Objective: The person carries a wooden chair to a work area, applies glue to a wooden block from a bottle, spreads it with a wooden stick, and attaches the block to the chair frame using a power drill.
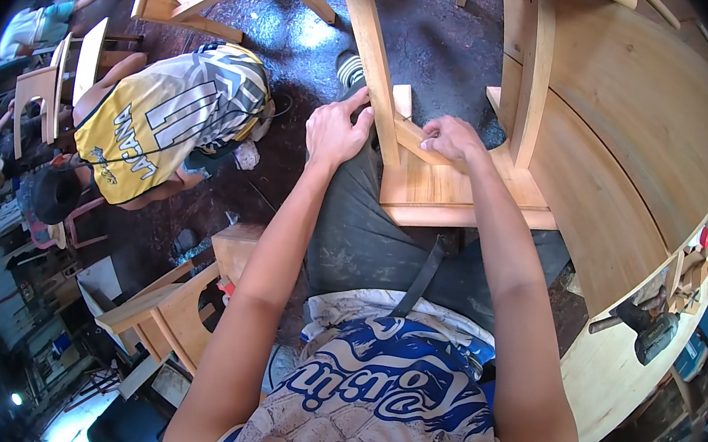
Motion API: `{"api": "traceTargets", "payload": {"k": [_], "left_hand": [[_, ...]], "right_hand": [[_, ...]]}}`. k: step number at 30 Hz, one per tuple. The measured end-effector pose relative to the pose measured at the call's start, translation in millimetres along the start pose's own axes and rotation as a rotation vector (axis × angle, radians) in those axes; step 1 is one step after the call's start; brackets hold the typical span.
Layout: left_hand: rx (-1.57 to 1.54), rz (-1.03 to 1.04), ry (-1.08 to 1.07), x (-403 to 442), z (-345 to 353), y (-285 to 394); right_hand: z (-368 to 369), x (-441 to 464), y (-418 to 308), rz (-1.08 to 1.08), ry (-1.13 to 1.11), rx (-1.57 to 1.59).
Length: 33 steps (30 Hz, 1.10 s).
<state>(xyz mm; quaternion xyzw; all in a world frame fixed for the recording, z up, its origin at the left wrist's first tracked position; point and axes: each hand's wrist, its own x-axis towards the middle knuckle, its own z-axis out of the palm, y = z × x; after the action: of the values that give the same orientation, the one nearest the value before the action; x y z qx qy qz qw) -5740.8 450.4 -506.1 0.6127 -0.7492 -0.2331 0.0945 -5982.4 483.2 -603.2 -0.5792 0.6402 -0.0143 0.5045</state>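
Note:
A pale wooden chair frame (373, 59) lies tipped across my thighs, its flat panel (426, 194) toward me. My left hand (337, 131) lies over my knee beside one wooden leg, with the index finger stretched out to that leg's edge and the thumb apart. My right hand (456, 140) is at a slanted wooden brace (418, 141) between the legs. Its fingers are curled together against the wood, and whatever they hold, if anything, is hidden.
A large curved wooden panel (622, 137) stands close on my right. A dark tool (657, 335) lies on a pale board there. Another person in a yellow and white jersey (170, 120) bends down at left. More wooden chair parts (163, 313) stand at lower left.

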Motion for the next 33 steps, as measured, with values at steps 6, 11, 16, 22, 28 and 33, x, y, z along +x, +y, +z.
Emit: {"api": "traceTargets", "payload": {"k": [6, 11, 16, 22, 28, 33], "left_hand": [[0.006, 0.006, 0.015, 0, 3, -2], [0.023, -0.025, -0.014, 1, 2, -1], [0.029, -0.046, 0.011, 4, 3, 7], [0.502, -0.076, -0.308, 24, 22, 19], [0.493, -0.017, -0.257, 24, 30, 9], [0.495, 0.008, -0.201, 26, 34, 6]], "right_hand": [[3, 7, 7, -0.028, -0.024, 0.010], [2, 5, 4, 0.008, -0.029, 0.030], [8, 4, 7, -0.001, 0.003, 0.030], [13, 7, 17, 0.005, -0.034, 0.148], [16, 6, 28, -0.063, 0.002, 0.140], [19, 19, 43, -0.098, -0.134, 0.236]]}}
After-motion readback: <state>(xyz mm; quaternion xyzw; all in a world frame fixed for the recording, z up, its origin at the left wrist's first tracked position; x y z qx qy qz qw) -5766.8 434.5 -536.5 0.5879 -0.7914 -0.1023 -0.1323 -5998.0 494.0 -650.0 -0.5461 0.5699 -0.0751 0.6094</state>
